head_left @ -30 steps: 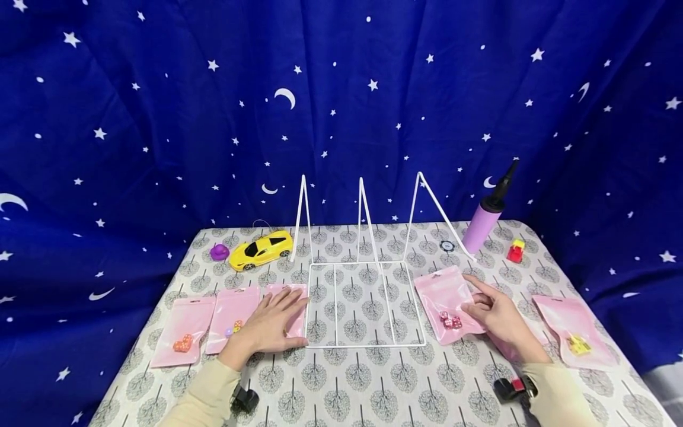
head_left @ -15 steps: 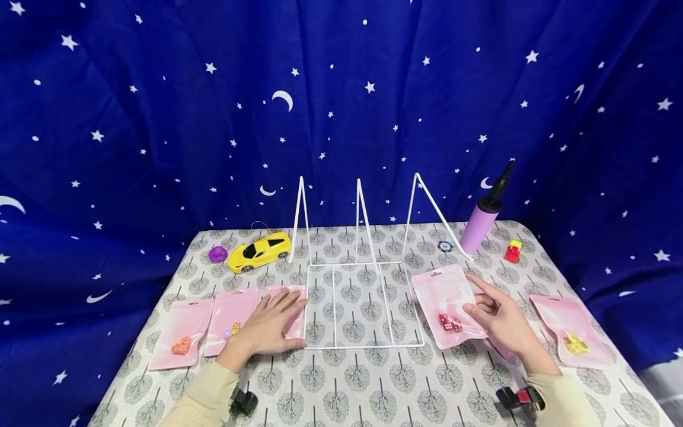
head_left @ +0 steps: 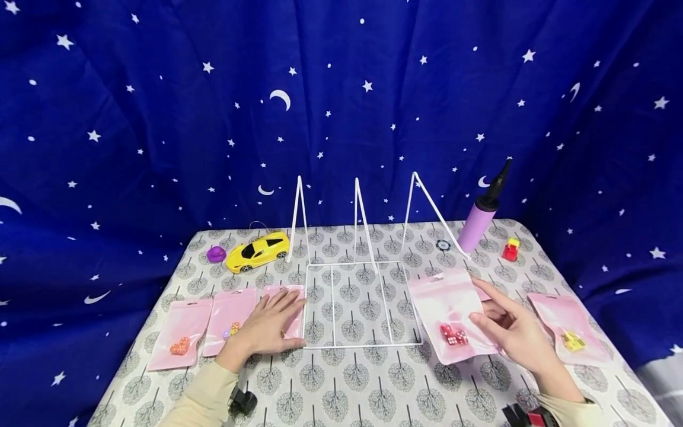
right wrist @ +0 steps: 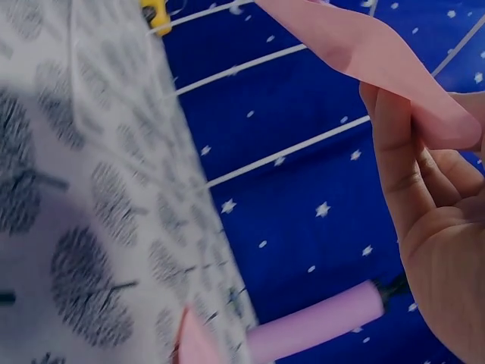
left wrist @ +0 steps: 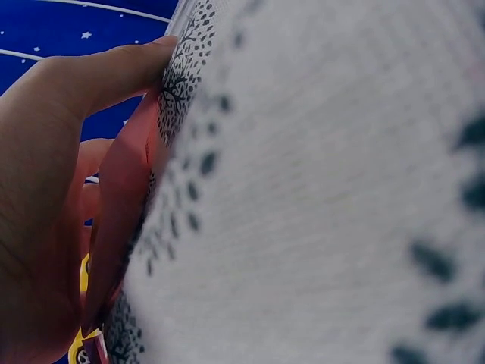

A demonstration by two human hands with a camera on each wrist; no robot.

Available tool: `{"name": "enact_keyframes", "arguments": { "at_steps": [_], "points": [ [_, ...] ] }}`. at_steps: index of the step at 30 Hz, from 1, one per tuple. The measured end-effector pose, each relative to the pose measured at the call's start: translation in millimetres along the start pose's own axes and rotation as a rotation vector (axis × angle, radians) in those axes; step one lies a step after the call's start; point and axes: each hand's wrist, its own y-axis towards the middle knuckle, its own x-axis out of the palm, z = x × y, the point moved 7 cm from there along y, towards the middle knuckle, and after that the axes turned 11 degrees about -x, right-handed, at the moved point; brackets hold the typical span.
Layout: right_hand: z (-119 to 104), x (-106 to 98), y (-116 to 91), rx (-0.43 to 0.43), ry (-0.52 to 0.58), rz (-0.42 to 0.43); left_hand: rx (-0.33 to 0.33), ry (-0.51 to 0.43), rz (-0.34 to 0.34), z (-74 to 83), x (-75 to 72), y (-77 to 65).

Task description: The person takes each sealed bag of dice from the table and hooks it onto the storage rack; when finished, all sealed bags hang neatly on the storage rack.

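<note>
My right hand (head_left: 525,341) pinches a pink zip bag (head_left: 434,296) by its right edge, between thumb and fingers. Several red dice (head_left: 453,335) show through its clear front. In the right wrist view the same pink bag (right wrist: 364,45) is seen from its side, off the table. My left hand (head_left: 269,323) lies with fingers spread over another pink bag (head_left: 293,320), whose contents it hides. Its fingertips and thumb reach the left edge of a white wire rack (head_left: 333,308), which has three upright pointed dividers.
Left of my left hand lie a pink bag with orange dice (head_left: 178,332) and one with mixed dice (head_left: 226,308). A pink bag with yellow pieces (head_left: 571,332) lies far right. Behind are a yellow toy car (head_left: 258,252), purple duck (head_left: 216,254), purple pump (head_left: 477,228) and red-yellow toy (head_left: 510,249).
My right hand has lifted the bag with red dice and brought it nearer and slightly right, tilting it more upright. My left hand stays in place; the view shifts slightly.
</note>
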Motion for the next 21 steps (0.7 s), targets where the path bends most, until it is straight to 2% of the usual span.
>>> {"name": "enact_keyframes", "arguments": {
  "at_steps": [4,9,14,18,21],
  "points": [
    [-24.1,-1.3,3.2,-0.115,0.124,0.045,-0.001,0.006,-0.004,0.3,-0.4,-0.4],
    [-52.2,-4.7,7.8,-0.214,0.239,0.105,0.001,0.008,-0.007,0.2,-0.2,-1.2],
    [-75.8,-8.7,19.4,-0.345,0.394,0.128,-0.001,0.005,-0.005,0.0,-0.5,-1.1],
    [-88.1,-10.9,28.9,-0.432,0.44,0.126,-0.007,-0.003,-0.015,-0.6,-0.2,-0.8],
    [-91.5,-12.9,33.2,-0.437,0.439,0.144,-0.013,-0.005,-0.026,-1.2,1.1,-0.5]
  ]
}}
